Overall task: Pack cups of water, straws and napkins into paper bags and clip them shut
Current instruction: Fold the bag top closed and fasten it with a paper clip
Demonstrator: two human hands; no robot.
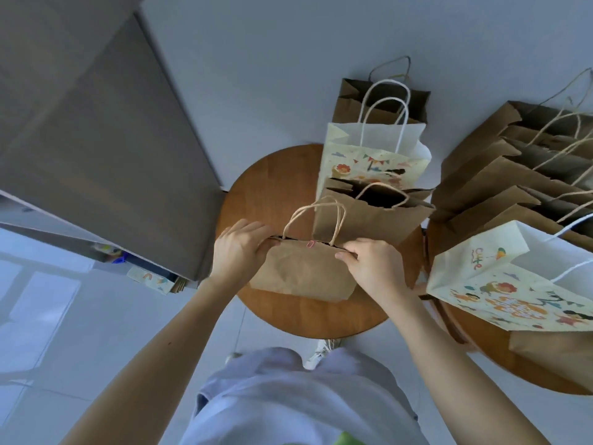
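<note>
Hands meet at the mouth of a brown bag (303, 271) standing on the round stool (256, 187). Its top edge runs left to right between them: the left hand (239, 248) pinches the left corner, the right hand (372, 263) the right, both closed on paper. A pink clip (310, 244) sits mid-edge, equally near both. More bags (369, 213) stand just behind.

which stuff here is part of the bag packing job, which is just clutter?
In the job:
- brown bag, both hands on its top edge
- pink clip on that edge
- left hand, right hand
- other paper bags waiting behind

Lying about:
- grey cabinet
- small printed item under it; cannot tell what
</note>
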